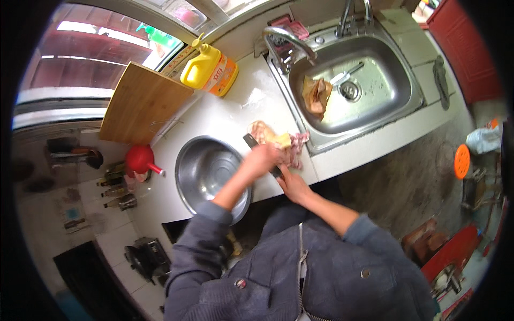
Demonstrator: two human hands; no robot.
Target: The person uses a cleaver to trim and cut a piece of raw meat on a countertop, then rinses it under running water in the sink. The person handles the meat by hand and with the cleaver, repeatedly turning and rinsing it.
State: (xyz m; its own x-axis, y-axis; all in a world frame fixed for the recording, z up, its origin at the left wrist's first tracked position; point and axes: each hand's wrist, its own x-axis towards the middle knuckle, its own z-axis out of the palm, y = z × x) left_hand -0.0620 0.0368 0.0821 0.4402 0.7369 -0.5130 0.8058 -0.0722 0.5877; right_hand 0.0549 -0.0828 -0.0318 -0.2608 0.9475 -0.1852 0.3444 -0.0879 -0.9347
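My right hand [296,185] grips the dark handle of a knife [251,140], which lies slantwise over the white counter. My left hand [263,160] is blurred and covers the knife's middle, at the near edge of some raw meat [296,146]. The meat looks pink and pale, with skin on it, and spreads beside the sink. A yellowish block-like piece [283,140] sits on it, just beyond my left fingers; I cannot tell whether it is fat. Under my left forearm stands a metal basin [209,176], with no contents visible in it.
The steel sink [415,94] holds a brownish piece of meat [317,96] and a knife [347,74]. A curved faucet [289,36] overhangs it. A wooden cutting board [140,106], a yellow pump jug [213,68] and a red ladle [139,159] stand along the counter's far and left sides.
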